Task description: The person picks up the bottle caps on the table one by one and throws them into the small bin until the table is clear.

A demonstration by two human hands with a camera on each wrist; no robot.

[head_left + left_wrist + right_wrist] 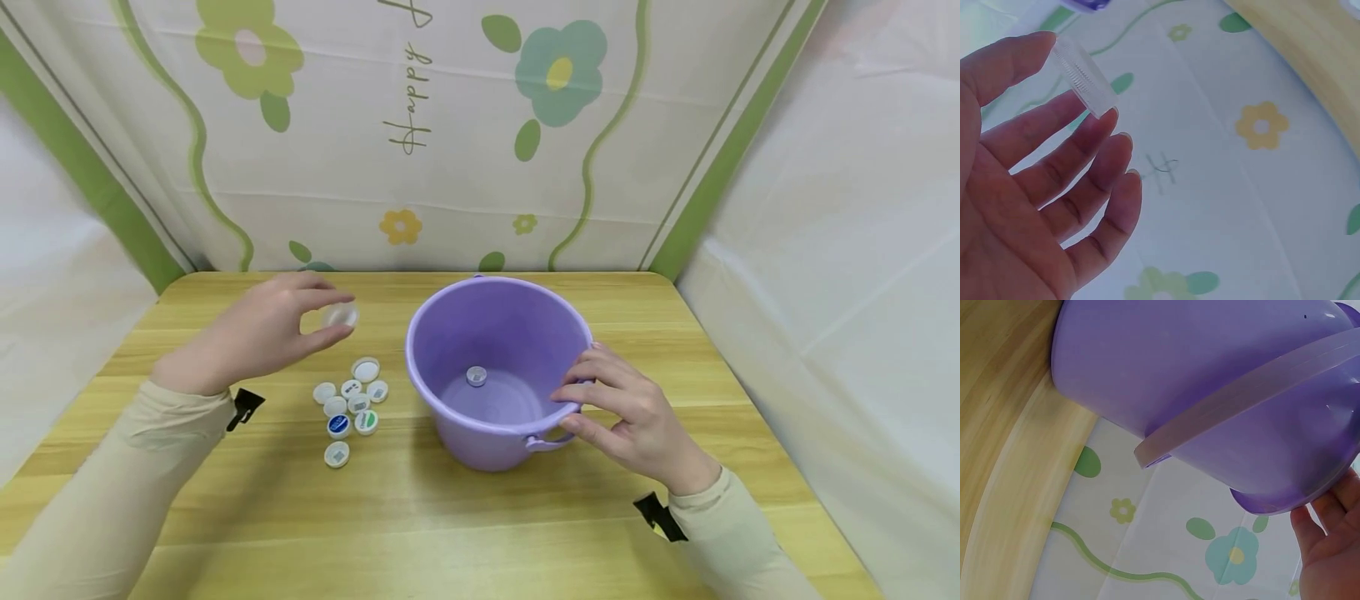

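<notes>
My left hand [258, 329] pinches a clear round plastic cap [342, 315] between thumb and fingertips, above the table to the left of the bucket. In the left wrist view the cap [1082, 75] shows edge-on with a ridged side, and the other fingers are spread loosely below it. My right hand [626, 408] grips the right rim of a purple bucket [480, 437], fingers over the edge and thumb outside. The bucket stands upright, tipped slightly toward me in this view. One small white cap [476, 376] lies inside on its bottom.
Several small white caps [359, 403] lie grouped on the wooden table [420, 533] left of the bucket, one with a blue top [339, 427] and one with green print [367, 422]. The bucket's handle [1241, 394] hangs along its side. A flowered cloth [330, 167] hangs behind the table.
</notes>
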